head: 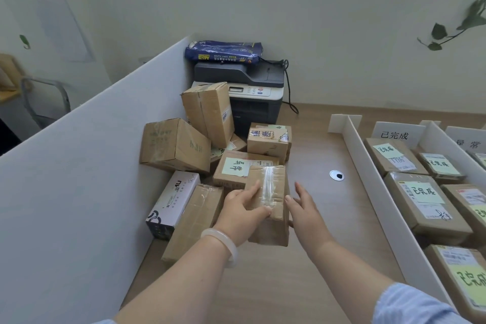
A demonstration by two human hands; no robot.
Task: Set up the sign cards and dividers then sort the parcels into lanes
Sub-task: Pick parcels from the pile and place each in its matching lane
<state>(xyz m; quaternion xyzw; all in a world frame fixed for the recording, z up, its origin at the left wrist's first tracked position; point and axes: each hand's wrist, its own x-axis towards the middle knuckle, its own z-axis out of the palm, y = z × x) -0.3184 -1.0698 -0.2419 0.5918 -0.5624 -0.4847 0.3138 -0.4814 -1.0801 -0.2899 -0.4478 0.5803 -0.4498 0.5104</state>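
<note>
Parcels (184, 147) lie heaped at the left of the desk (310, 258), against a white partition (79, 166) and in front of a printer (252, 92). At the near edge of the heap the left hand (242, 213), a pale bracelet (223, 242) on its wrist, grips a small taped box (273, 231), thumb and fingers curled over its top left edge. The right hand (305, 216) is at the box's right side, fingers straight and apart; whether it presses the box I cannot tell. Further right, a white divider (368, 166) walls off a lane where a sign card (394, 134) stands behind boxes with green notes (410, 216).
</note>
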